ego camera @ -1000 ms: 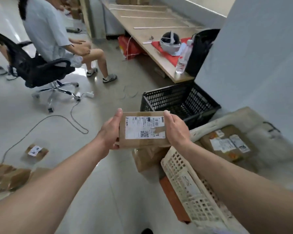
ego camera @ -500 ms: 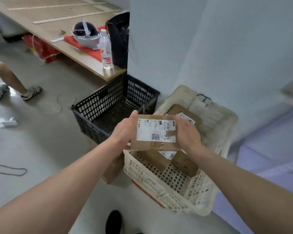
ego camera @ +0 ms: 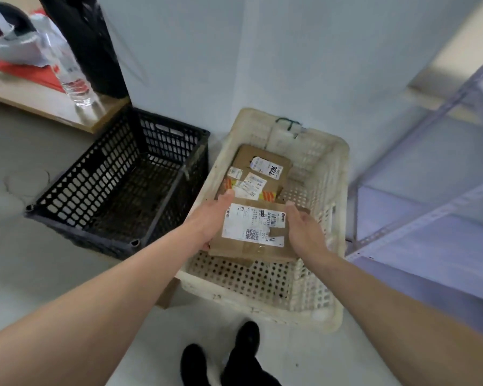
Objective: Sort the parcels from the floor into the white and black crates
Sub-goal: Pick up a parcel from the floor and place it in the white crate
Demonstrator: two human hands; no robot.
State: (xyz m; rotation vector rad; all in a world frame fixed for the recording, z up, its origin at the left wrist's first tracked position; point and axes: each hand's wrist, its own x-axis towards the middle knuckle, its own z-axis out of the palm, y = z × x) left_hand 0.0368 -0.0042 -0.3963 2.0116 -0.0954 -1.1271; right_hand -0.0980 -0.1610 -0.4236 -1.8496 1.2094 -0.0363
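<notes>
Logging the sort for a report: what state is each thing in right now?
Parcel: held over the white crate, label up.
Left hand: holds parcel's left edge.
Right hand: against its right edge.
White crate: holds other parcels.
Black crate: no parcels visible.
Bottle: upright.

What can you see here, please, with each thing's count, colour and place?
White crate: one, white, by the wall.
Black crate: one, black, left of the white crate.
Held parcel: one, brown, over the white crate.
Other parcel: at least one, brown, inside the white crate.
Table: one, wooden, top left.
Bottle: one, clear, on the table.
Bag: one, black, on the table.
Shoes: two, black, bottom edge.
Left hand: one, gripping the held parcel.
Right hand: one, gripping it too.
</notes>
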